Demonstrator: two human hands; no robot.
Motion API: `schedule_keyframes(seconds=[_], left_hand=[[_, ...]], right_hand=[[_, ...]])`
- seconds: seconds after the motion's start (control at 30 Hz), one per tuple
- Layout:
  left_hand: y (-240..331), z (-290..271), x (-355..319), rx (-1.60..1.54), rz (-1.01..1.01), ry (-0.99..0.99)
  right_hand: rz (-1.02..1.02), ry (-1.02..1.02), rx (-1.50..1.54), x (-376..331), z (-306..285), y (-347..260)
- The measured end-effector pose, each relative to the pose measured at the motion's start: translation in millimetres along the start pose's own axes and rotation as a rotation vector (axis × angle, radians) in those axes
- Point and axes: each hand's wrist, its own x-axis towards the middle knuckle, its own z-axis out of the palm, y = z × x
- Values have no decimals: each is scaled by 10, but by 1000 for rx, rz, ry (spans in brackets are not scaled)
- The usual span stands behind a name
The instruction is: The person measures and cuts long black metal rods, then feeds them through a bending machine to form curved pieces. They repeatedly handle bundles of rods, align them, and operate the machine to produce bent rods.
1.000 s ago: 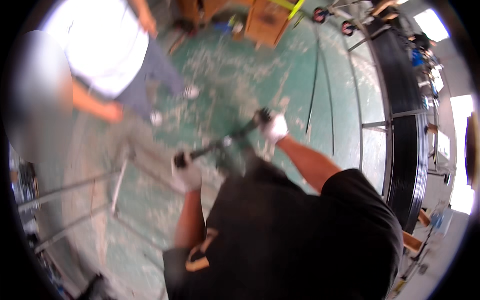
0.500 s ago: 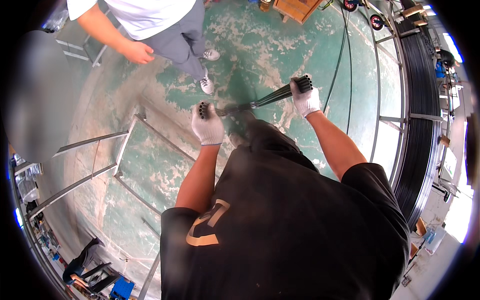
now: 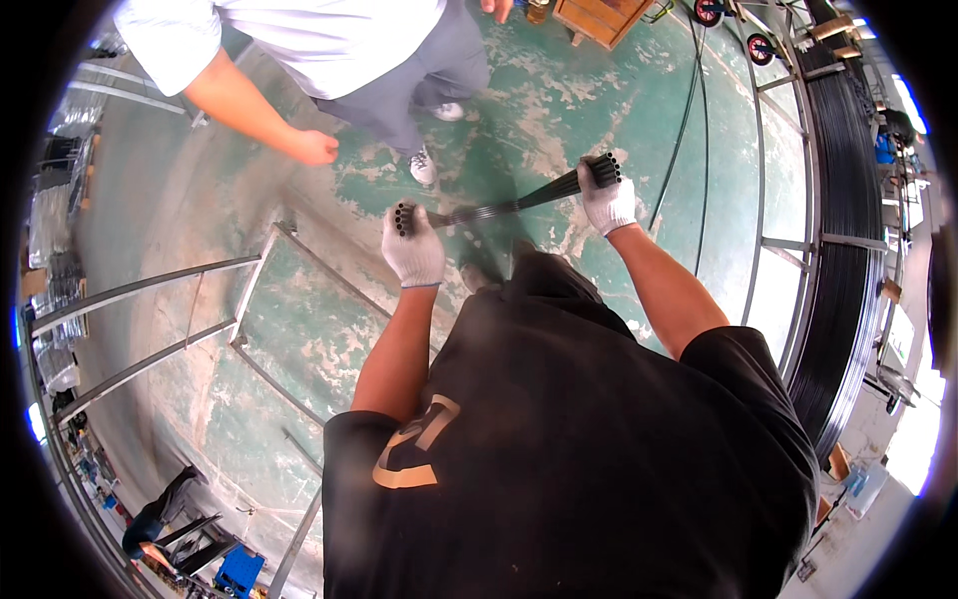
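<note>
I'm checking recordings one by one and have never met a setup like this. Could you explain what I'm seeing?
There is no machine here: a person works with their own hands, in white gloves. The view looks down from the left of two fisheye cameras on their head, so straight edges bend. The large dark area below is the wearer's black shirt.

The left hand and right hand grip a bundle of thin black tubes, with open ends showing at each hand. It is held above a worn green floor.

A metal frame stands at left, long black lengths lie at right, and another person stands ahead.
</note>
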Motion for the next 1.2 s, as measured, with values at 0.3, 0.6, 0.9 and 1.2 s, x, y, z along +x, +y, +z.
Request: schedule_keyframes(seconds=[0.3,0.6,0.9,1.2], left_hand=[[103,-21,15,79,-72,41],[78,53,56,116,-54,121],[84,64,55,87,-33,114],[137,61,50,76,-38,112]], right_hand=[[16,17,22,36,-24,-32],[-31,29,-16,84,-79,-107],[-16,60,30,19,-27,-29],[36,59,46,-15,6,-15]])
